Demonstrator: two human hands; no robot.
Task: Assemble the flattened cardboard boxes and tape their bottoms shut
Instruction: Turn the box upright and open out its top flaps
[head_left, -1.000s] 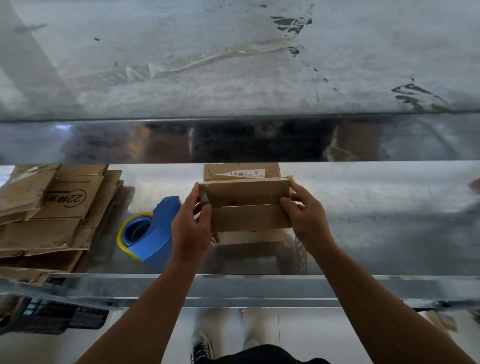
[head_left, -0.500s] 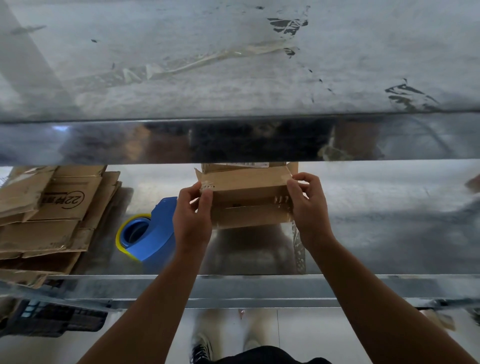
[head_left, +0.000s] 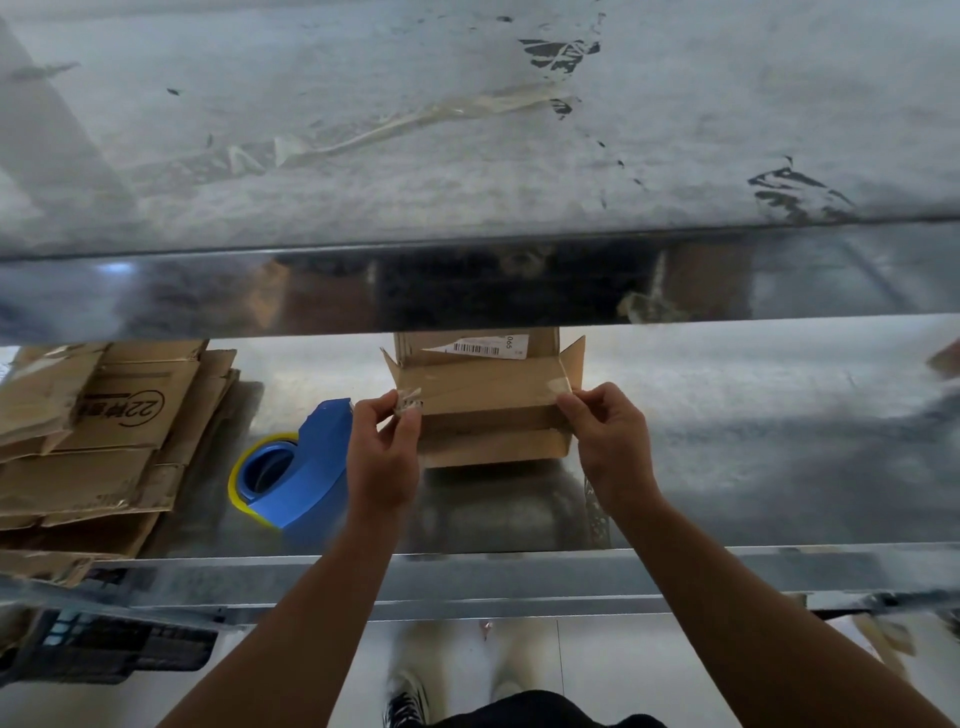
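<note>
**Box** (head_left: 488, 410): one, brown cardboard, at the middle of the desk (head_left: 753, 441), just under the front edge of the shelf (head_left: 467, 156) above. It has been opened out of the flat. One long flap is folded across the upturned face, and short flaps stand out at the left and right ends. A barcoded label (head_left: 483, 347) is seen on the far panel. Whether the box rests on the desk or is held just above it cannot be told.

**Left hand** (head_left: 382, 457): fingers curled, the box's left end pinched between thumb and fingertips, at a crumpled scrap of clear tape (head_left: 408, 402).

**Right hand** (head_left: 610, 441): fingers curled, the right end of the folded flap pinched, beside another patch of old tape.

**Dispenser** (head_left: 306, 467): blue, with a yellow-rimmed roll, lying on the desk just left of the left hand, untouched by either hand.

**Flats** (head_left: 104, 441): a loose stack of several, at the left edge of the desk, well apart from the box.

**State of task (judged):**
- This box is erected, and its bottom flaps are being closed.
- No fresh strip is seen over a seam, so taping is taken as not yet done.
- Still to do: the remaining flaps to be folded and held down, the dispenser to be taken up, and the seam to be taped.
- The stacked flats are all still to be assembled.
- No finished box is in view.
</note>
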